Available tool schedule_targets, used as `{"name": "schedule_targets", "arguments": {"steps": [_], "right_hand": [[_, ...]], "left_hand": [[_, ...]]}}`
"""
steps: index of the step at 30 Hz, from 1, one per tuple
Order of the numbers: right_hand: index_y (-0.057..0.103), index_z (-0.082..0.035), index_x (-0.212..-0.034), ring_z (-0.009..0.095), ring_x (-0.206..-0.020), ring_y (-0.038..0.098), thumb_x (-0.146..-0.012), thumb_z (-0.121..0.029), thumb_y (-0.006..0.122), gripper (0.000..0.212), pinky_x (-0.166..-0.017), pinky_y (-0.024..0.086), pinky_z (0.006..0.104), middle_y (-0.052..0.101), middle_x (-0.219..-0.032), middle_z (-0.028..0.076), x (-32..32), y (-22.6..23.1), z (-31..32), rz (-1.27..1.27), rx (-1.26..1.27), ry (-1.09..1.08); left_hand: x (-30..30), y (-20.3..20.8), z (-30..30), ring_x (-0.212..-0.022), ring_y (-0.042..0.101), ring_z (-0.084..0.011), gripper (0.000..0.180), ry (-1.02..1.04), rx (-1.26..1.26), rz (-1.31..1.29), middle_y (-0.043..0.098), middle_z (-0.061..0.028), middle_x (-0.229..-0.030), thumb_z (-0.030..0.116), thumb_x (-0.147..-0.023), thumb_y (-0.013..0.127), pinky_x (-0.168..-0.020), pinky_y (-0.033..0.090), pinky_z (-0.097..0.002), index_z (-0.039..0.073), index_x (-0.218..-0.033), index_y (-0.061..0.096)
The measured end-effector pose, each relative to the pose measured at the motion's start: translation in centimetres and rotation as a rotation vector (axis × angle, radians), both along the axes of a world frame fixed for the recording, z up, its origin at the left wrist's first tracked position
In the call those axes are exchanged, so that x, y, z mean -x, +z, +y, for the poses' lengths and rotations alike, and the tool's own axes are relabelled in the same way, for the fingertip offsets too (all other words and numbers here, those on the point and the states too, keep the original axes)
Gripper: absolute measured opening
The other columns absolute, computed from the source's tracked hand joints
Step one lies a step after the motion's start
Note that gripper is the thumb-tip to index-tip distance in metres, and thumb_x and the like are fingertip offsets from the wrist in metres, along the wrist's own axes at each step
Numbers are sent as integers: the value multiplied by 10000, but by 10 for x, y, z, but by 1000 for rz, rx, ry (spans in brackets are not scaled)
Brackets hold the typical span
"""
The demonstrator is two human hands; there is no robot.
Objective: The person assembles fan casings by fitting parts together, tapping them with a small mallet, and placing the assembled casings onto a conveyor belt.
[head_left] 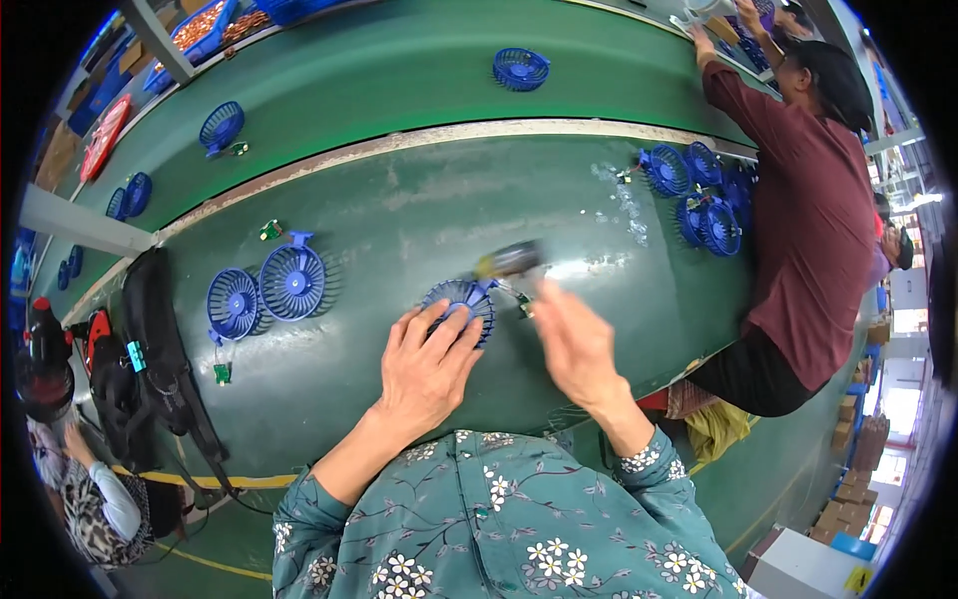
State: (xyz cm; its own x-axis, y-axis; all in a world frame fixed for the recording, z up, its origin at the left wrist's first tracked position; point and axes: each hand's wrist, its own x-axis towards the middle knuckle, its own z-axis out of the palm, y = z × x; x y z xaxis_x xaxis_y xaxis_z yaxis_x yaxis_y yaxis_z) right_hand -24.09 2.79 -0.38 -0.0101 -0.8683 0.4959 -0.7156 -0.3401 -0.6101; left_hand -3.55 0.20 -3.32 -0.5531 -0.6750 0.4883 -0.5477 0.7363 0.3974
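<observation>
Close in front of me, a round blue plastic fan cage (483,321) with radial ribs lies on the green worktable (399,215). My left hand (424,364) rests over its near left side, fingers bent onto the ribs and holding it against the table. A dark, short cylindrical tool (511,260) with a yellowish end hangs over the cage's far edge, smeared by motion. My right hand (577,344), also blurred, is closed at the tool's right side; its exact grip is hidden. Beside the cage, between the hands, is a small green circuit board (525,304).
Two blue fan cages (292,283) lie at left near loose circuit boards (222,373). More cages (711,225) are grouped at right beside a person in maroon (813,210). Beyond a raised edge, a green belt (389,80) carries further cages. A black bag (165,349) lies far left.
</observation>
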Motion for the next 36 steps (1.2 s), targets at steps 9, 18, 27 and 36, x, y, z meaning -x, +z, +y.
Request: {"name": "schedule_targets", "arguments": {"steps": [9,18,27,36], "right_hand": [[664,30,-956,175,-652,644,-906,-294,667,328,-612,483,341,692,-712,129,92,-9,-31,-168,-506,-485],[637,54,-998,391,-802,682,-867,-126,644,222,-716,500,458,678,-799,246,124,-34,-80,40,-490,-564],[644,24,-919,80,-489,503,-849,-88,677,136,-434,382,262,696,-803,92,83,2,-52,-643,-569,-376],[628,79,-1048,1,-357,329,-962,-74,575,183,-292,239,182,632,-834,65,25,-9,-40,-1458,-1069,205]], "left_hand": [[-16,15,3,-1120,535,-313,405,-65,-125,-20,592,-90,-1167,93,-715,761,-890,430,-456,52,-1102,650],[-15,23,2,-985,537,-340,563,77,-162,-1,555,-152,-1171,164,-709,791,-801,414,-438,35,-1206,560],[-3,14,-6,-1038,502,-362,820,154,-188,-177,500,-195,-1251,368,-676,819,-833,400,-467,-30,-1296,461],[-16,18,-11,-1125,497,-388,814,-27,-332,144,482,-195,-1297,175,-632,818,-961,438,-477,23,-1330,429]]}}
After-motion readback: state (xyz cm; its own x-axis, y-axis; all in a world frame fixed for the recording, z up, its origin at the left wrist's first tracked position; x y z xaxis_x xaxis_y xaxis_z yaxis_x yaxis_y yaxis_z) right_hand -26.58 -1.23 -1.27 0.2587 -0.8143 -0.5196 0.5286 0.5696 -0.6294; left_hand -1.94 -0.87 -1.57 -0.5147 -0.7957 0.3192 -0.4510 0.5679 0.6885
